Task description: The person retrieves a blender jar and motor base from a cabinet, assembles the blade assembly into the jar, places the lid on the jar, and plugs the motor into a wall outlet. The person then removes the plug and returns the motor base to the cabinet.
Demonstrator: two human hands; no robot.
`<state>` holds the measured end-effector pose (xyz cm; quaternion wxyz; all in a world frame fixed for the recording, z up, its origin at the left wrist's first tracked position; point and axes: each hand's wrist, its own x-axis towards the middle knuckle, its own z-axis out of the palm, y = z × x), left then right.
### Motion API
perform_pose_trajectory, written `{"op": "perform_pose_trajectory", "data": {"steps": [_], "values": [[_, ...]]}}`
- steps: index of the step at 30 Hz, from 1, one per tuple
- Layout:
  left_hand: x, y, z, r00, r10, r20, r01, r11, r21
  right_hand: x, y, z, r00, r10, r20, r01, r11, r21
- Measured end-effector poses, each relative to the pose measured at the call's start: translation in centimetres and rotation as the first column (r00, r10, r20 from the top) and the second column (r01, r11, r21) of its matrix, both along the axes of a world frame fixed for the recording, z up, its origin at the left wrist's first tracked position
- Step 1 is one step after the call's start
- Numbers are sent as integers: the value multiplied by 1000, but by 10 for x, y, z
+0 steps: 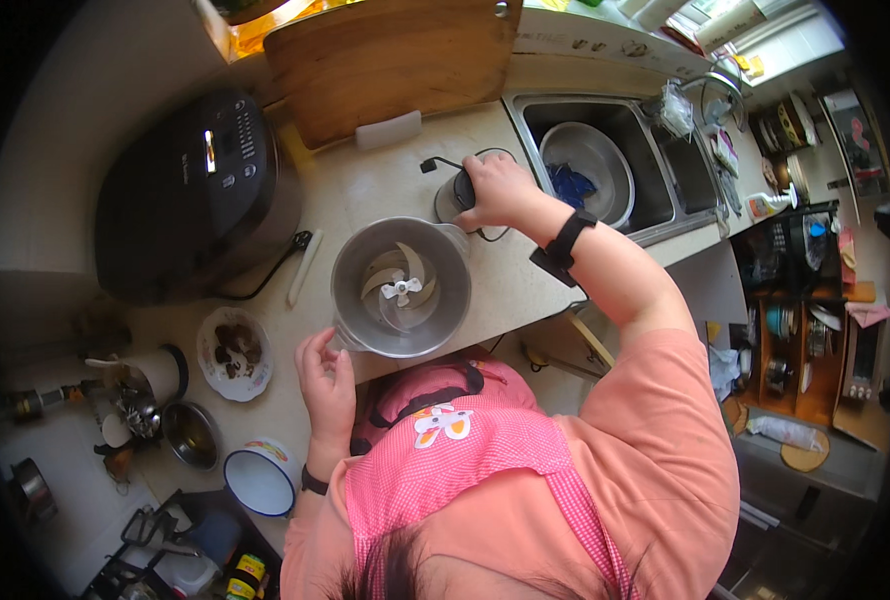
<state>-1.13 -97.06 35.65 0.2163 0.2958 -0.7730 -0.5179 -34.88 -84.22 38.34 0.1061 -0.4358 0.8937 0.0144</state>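
Note:
A round grey metal food-chopper bowl (452,318) stands near the counter's front edge, with curved blades (402,290) on a white hub inside it. Beyond its right side, my right hand (500,190) is closed over the top of the chopper's motor unit (452,197), a dark and silver piece with a black power cord. My left hand (327,385) is at the bowl's near left side, its fingers loosely extended beside the bowl's handle; whether they touch it is unclear. Nothing shows in that hand.
A large black cooker (190,190) stands at left, a plate of dark pieces (255,385) near it. A wooden cutting board (385,65) leans at the back. At right, the sink (535,110) holds a metal basin (620,165). A white enamel pot (262,482) sits at lower left.

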Motion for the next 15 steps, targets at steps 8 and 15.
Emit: {"op": "perform_pose_trajectory", "data": {"steps": [8,15], "values": [[10,2,-5,999,-47,26,46,998,30,-56,-9,-15,878,-343,334,390,917,-86],[21,0,17,975,-182,130,175,982,64,23,47,-23,870,-428,244,352,191,-917]]}}
